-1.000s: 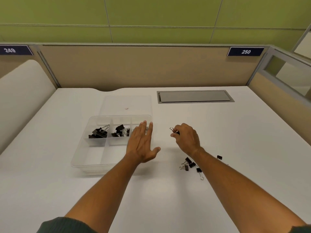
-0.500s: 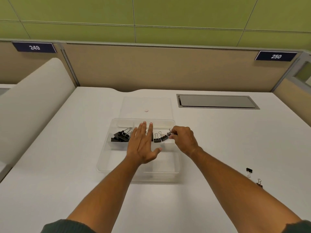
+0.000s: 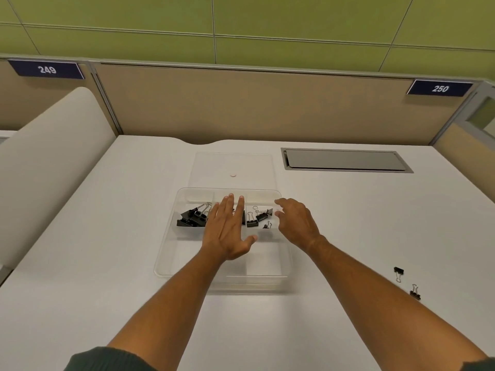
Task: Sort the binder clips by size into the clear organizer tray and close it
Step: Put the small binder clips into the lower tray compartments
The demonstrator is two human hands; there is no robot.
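The clear organizer tray (image 3: 171, 259) sits mid-desk, its lid (image 3: 233, 167) lying flat just beyond at twelve o'clock. The left hand (image 3: 227, 231) hovers spread and empty over the middle compartment; the right hand (image 3: 296, 223), fingers loosely apart and holding nothing, hangs over the right one, where small binder clips (image 3: 257, 218) lie. Larger clips (image 3: 191, 218) fill the left compartment. Two loose clips (image 3: 405, 282) wait on the desk (image 3: 348, 223) at four o'clock. They look light, stiff and springy; I would pinch each by its black body, as the wire handles swing.
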